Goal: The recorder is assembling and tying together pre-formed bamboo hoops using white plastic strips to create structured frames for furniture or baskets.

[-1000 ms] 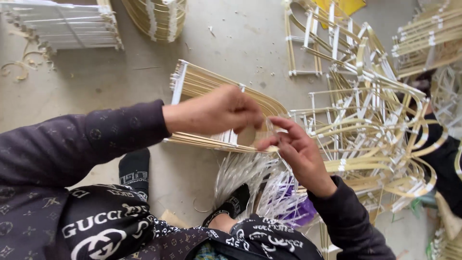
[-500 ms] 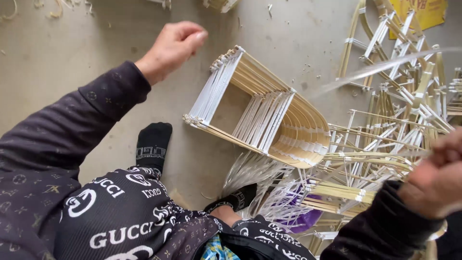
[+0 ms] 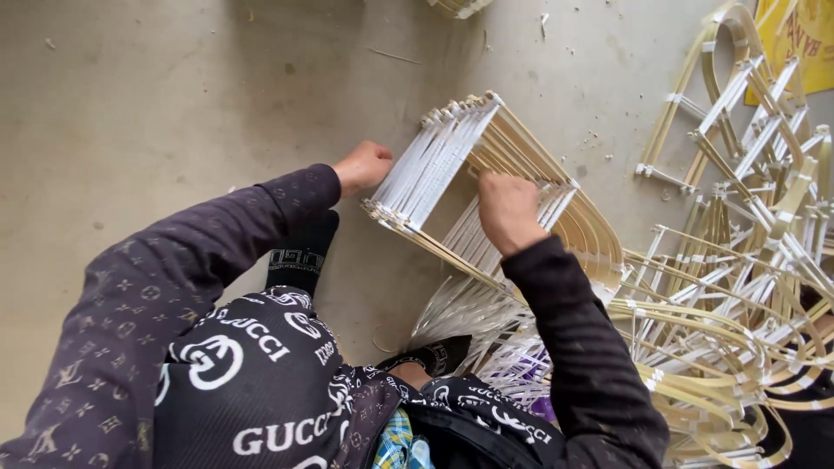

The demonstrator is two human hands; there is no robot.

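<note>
Frame stack: a bundle of pale bamboo frames [image 3: 512,174], each a flat bar at one end and a curved bow at the other, laid side by side and bound with white strips; it stands tilted on the concrete floor [image 3: 156,104].
Flat end: the bound bars form a slanted white-and-tan face running from about 1 o'clock down to 7 o'clock.
Curved end: the bows fan out toward 4 o'clock, against the heap beyond.
Left hand [image 3: 363,167]: curled into a loose fist at the 9 o'clock side of the stack, knuckles touching the flat end near its lower corner; whether it pinches anything I cannot tell.
Right hand [image 3: 509,211]: fingers folded down and pressed together, gripping the slats in the middle of the stack from above.
Stack against hands: it sits between the two hands, the left at its outer edge, the right on top of it.
Loose strips [image 3: 473,317]: white bands spread on the floor at 6 o'clock of the stack.
Heap of frames [image 3: 738,278]: similar frames tangled at 3 o'clock.
</note>
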